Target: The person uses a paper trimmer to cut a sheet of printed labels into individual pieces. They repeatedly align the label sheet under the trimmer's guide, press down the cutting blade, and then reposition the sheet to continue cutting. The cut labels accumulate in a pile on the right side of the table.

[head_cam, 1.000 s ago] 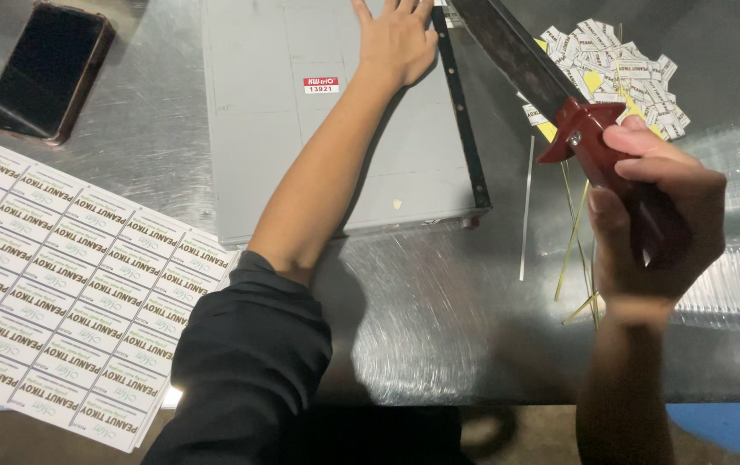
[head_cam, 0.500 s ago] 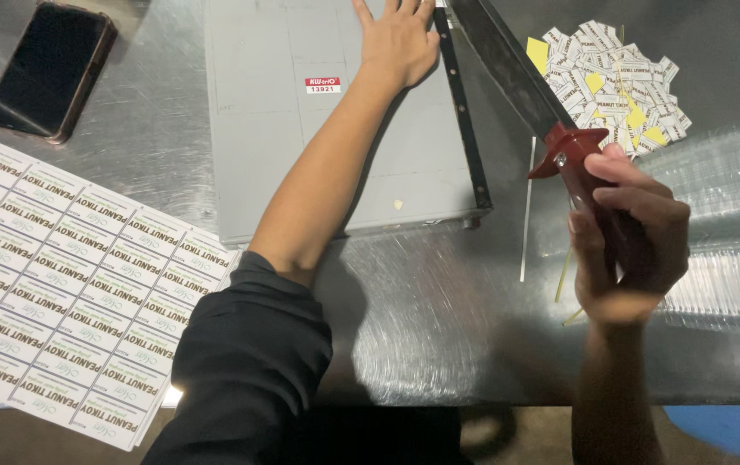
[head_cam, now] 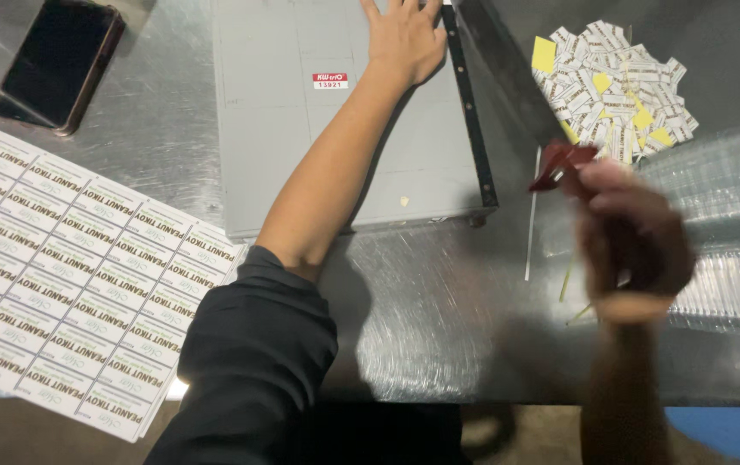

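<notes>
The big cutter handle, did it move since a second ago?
Yes. The right hand swung the red handle and its blade arm downward toward the table, still gripping it; it blurs now. The left hand stayed flat on the grey cutter board. Phone and label sheet did not move.

The left hand [head_cam: 406, 36] lies flat, fingers spread, on the grey bed of a paper cutter [head_cam: 301, 120], just beside its black cutting edge. The right hand [head_cam: 632, 241], blurred, wraps its fingers round the red handle [head_cam: 559, 164] of the cutter's blade arm [head_cam: 503, 73]. Beyond those fingers sits a pile of cut labels [head_cam: 619, 90]; well left of the left fingers, a label sheet [head_cam: 68, 267] and a phone [head_cam: 58, 62] lie on the steel worktop [head_cam: 439, 319]
</notes>
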